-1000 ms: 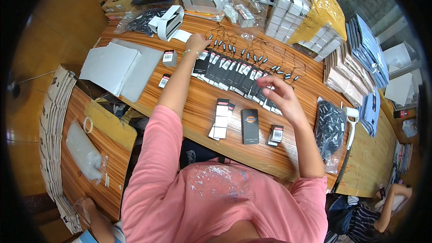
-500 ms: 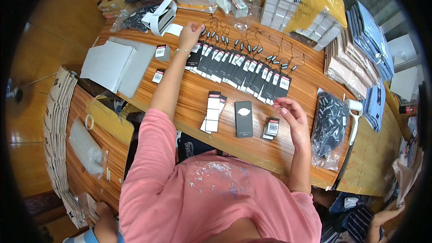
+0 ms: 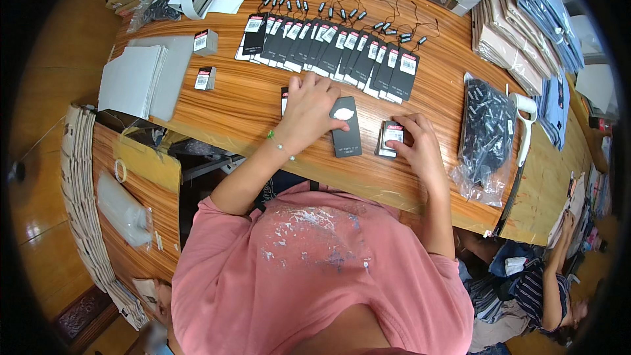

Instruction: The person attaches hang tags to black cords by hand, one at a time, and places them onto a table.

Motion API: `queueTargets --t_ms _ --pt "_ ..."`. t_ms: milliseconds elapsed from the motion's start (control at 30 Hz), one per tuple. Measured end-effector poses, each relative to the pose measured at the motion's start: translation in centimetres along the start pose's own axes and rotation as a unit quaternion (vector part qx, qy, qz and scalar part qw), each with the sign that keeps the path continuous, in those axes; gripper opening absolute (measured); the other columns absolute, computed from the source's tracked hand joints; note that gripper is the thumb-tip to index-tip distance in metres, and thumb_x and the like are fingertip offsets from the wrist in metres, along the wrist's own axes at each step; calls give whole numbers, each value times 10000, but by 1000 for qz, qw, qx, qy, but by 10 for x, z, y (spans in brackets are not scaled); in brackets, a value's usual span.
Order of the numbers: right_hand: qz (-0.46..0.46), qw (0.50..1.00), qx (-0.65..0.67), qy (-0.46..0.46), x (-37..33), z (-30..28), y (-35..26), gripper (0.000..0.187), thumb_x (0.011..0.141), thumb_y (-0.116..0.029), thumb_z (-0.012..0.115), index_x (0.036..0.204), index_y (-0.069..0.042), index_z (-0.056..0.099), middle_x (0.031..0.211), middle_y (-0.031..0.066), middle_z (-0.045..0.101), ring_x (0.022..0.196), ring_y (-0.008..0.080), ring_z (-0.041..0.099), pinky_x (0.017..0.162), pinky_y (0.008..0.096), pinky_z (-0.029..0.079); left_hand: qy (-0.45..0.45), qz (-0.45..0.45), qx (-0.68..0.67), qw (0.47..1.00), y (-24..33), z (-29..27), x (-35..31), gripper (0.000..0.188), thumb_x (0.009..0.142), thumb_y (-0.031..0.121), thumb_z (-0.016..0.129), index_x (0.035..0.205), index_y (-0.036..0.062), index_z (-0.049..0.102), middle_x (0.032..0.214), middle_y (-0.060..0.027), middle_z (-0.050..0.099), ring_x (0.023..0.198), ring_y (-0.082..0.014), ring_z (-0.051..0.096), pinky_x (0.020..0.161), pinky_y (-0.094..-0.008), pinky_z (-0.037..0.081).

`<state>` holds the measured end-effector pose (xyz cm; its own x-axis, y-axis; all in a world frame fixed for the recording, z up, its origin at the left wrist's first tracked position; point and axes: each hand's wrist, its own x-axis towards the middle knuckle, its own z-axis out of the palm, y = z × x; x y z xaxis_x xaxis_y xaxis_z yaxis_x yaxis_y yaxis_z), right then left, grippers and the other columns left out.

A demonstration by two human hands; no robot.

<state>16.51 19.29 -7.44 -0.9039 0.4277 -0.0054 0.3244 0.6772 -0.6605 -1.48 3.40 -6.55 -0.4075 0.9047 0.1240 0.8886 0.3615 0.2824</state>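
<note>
Fingers of the right hand (image 3: pixel 415 146) curl round a small stack of black tags (image 3: pixel 390 138) with a white-and-red label on top, thumb on the near edge and fingertips on the far side, so the stack is pinched where it rests on the wooden table (image 3: pixel 434 92). Just left of it lies a larger black card (image 3: pixel 345 126) with a pale leaf-shaped mark, flat on the wood. The left hand (image 3: pixel 309 113) lies palm down, fingers bent and spread, over a second small pile of tags (image 3: pixel 284 100), of which only a black edge with a bit of red shows at the thumb side; whether it grips the pile or merely presses on it cannot be told, and its fingertips reach the left edge of the black card. Beyond both hands a long overlapping row of black hang tags (image 3: pixel 328 52) runs across the table, each with a white label and a corded string trailing away from the person. Two loose small tags (image 3: pixel 205 59) sit to the left beside a stack of grey sheets (image 3: pixel 138 75). To the right lies a clear bag of dark items (image 3: pixel 486 131) with a white tool (image 3: pixel 526 118) at its side, well apart from the stack
</note>
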Motion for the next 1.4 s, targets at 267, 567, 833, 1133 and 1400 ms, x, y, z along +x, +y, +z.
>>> queueTargets --t_ms 267,567,833,1133,1400 --pt "43 990 122 50 -5 7 8 289 666 -38 688 941 10 609 812 71 531 741 176 500 647 273 424 50 54 -6 997 -5 2 -4 479 530 398 721 875 79 627 865 -19 532 891 -211 427 770 -360 297" --pt "113 931 347 14 -8 14 -1 146 742 -11 641 886 11 628 584 -62 456 544 6 375 488 163 317 40 33 24 998 -12 1 6 509 536 419 720 893 87 573 882 -7 511 903 -218 421 791 -343 288" --pt "53 924 375 50 -5 18 -45 195 725 -29 649 919 -13 636 720 -5 580 622 41 443 596 185 387 -69 -93 -550 827 1 -16 -3 190 788 23 594 962 -17 527 838 -55 617 783 -86 591 658 -196 469" --pt "-31 904 399 148 -8 29 -46 356 710 -21 671 1044 -23 549 732 -6 502 653 46 457 583 183 392 -86 -95 -614 779 31 -18 -15 295 771 -4 601 1055 -40 529 943 -97 607 850 -120 587 749 -211 467" --pt "130 950 79 274 -90 -83 28 128 742 -107 637 828 -13 627 741 66 609 668 134 551 609 263 430 -43 -100 -626 772 39 -13 -25 298 767 -32 606 1054 -49 529 931 -104 606 824 -111 583 742 -193 475"
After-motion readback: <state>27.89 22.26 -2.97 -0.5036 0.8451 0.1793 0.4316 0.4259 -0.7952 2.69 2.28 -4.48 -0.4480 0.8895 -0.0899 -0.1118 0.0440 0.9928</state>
